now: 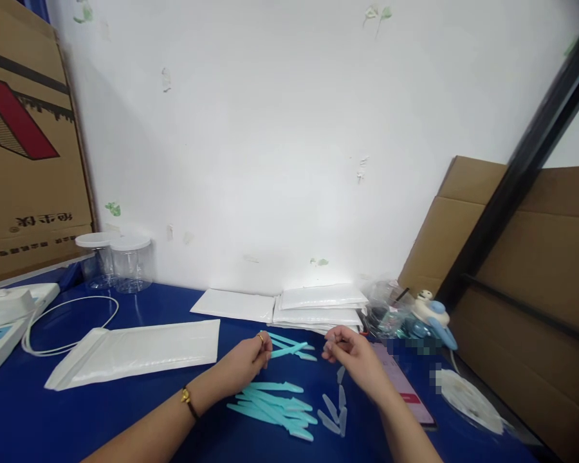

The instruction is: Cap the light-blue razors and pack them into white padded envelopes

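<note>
My left hand [246, 361] is closed around the handle end of a turquoise eyebrow razor [292, 350], whose other end points right. Fingers pinched, my right hand [353, 355] holds a small clear cap [329, 345], partly covered by the fingertips. A gap separates the two hands. A few turquoise razors [305, 355] lie on the table just behind the held one. Nearer to me is a loose pile of more razors [275, 406]. Several clear caps [342, 397] are scattered to the right of that pile, below my right hand.
White padded envelopes [323, 298] are stacked against the wall, and another envelope [159, 347] lies left. Two clear jars [131, 263], a white cable [70, 302] and a cardboard box [29, 141] stand farther left. At right are a pink flat item [405, 389] and a blue-and-white gadget [434, 315].
</note>
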The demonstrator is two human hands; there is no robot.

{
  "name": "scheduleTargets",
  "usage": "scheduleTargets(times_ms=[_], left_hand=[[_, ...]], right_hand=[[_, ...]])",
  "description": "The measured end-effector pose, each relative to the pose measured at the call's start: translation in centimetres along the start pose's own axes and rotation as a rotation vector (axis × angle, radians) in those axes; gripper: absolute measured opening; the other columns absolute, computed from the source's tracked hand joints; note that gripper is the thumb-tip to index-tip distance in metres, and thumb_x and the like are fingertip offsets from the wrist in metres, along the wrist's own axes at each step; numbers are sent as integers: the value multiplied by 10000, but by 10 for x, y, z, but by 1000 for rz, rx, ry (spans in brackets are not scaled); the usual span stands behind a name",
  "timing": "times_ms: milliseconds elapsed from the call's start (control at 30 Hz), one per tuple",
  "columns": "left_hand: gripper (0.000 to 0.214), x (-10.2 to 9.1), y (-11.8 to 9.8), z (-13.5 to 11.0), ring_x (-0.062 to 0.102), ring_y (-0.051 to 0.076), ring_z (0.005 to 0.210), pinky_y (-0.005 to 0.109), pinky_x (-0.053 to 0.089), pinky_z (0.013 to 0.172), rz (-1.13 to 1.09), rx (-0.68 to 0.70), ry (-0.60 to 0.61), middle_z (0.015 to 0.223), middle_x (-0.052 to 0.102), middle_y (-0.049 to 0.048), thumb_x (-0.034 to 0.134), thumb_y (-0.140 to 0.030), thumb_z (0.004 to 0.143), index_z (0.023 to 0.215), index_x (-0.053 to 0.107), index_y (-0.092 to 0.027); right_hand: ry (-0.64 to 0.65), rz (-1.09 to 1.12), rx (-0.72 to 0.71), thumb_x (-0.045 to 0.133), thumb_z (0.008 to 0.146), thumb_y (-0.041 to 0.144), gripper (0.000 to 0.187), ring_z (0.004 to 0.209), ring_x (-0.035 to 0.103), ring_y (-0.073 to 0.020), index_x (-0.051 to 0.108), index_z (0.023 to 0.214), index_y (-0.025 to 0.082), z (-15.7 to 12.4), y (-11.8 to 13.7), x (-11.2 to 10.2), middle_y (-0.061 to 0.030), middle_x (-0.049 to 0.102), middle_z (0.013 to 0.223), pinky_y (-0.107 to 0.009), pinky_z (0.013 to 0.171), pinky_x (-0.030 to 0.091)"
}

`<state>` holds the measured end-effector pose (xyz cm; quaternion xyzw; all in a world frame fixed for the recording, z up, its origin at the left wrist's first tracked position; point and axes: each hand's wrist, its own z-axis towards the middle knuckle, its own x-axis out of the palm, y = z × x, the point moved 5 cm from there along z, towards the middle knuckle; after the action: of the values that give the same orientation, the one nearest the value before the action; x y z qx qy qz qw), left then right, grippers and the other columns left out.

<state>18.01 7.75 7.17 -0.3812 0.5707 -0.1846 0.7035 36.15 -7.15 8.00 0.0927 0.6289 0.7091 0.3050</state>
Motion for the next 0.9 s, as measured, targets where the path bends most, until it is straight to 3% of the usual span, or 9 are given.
scheduleTargets(times_ms=[100,200,400,900], left_hand=[[269,-5,-5,-3,485,134,709,235,383,668,15,77,-43,822,553,-6,324,-427,912,898,475,-205],[336,-7,-11,-6,489,140,696,233,375,662,94,96,-5,797,560,-6,364,-491,896,856,524,-198],[520,-10,-22,-9,541,142,747,222,384,715,111,110,41,775,608,3,212,-466,945,780,625,-196],[527,-9,-25,-10,516,121,673,213,366,670,114,113,71,713,576,-17,221,-464,945,759,633,-194]], right_hand=[[-59,162,-7,681,738,422,300,751,662,-212,577,872,174,-2,8,1,-62,680,763,-299,664,494],[-93,211,-25,677,744,442,334,785,656,-227,630,913,158,-6,16,3,-99,706,815,-327,707,495],[-159,63,-136,653,777,409,254,659,558,-155,707,895,191,-14,27,8,-24,639,675,-260,633,436],[-94,77,-95,633,785,444,289,688,567,-171,699,899,186,-15,28,23,-33,636,713,-275,660,450]])
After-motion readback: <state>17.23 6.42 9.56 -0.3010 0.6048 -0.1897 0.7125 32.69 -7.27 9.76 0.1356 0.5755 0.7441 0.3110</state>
